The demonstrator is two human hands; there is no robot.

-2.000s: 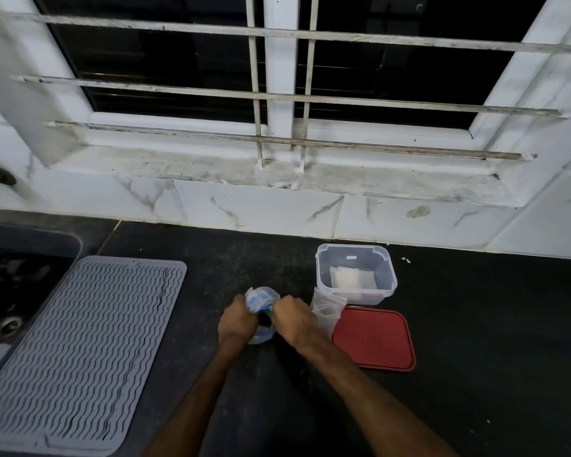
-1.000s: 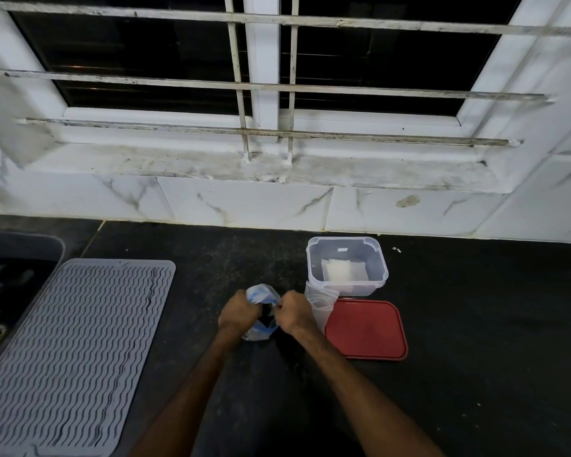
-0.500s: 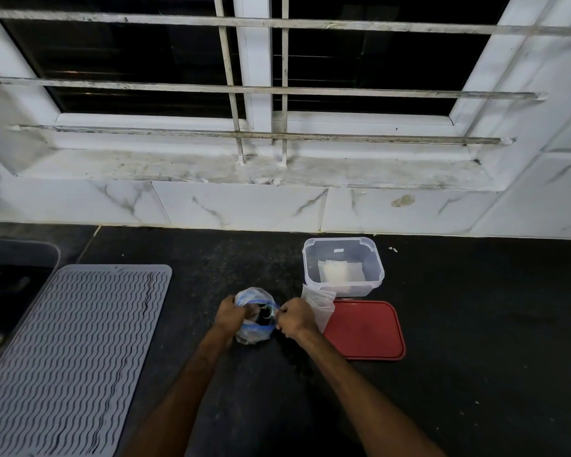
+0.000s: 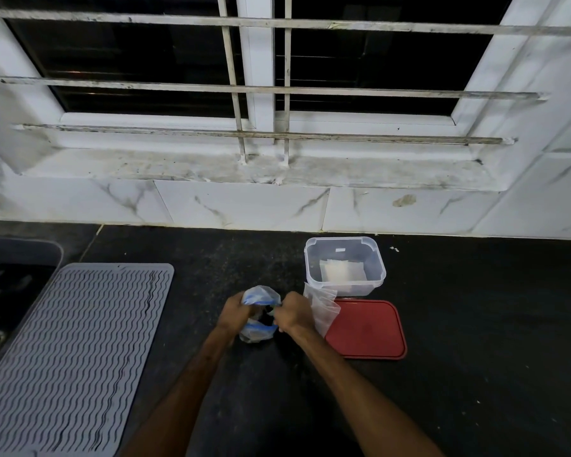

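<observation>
Left hand (image 4: 236,313), right hand (image 4: 292,316) grip blue plastic bag (image 4: 257,333).

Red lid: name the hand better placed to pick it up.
Right, probably. The right hand grips the plastic bag just beside the red lid; the left hand holds the bag's far side, farther off.

single view, head-worn, wide-angle. looks forward and down over the dark counter (image 4: 475,324), close in: both forearms enter from the bottom edge, left hand (image 4: 236,313) and right hand (image 4: 292,316) on the plastic bag (image 4: 261,293) just below centre. faces the barred window (image 4: 261,90) square on; sink (image 4: 0,291) cut by the left edge.
</observation>
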